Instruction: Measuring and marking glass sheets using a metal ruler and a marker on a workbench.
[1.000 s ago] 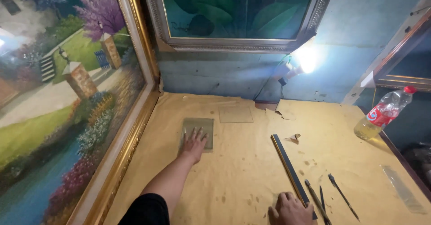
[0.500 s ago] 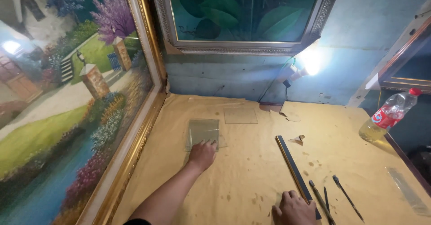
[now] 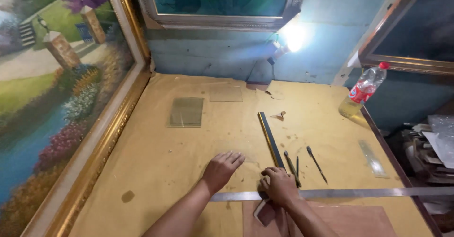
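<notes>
Your right hand rests knuckles-up on the long flat strip of grey metal that runs across the near edge of the bench, its fingers curled and pressed together on the strip; whether they pinch anything underneath cannot be told. Your left hand lies flat on the tan paper-covered bench top, fingers together and extended, palm down, just left of the right hand.

Just beyond the right hand lies a narrow dark metal bar, with thin dark pointed tools beside it. A small square pane of clear glass lies further up the bench, well apart from both hands.

A clear plastic bottle with a red cap stands at the right edge. A large gilt-framed landscape painting leans at the left. A bare lamp glares on the blue wall, washing out detail around it.
</notes>
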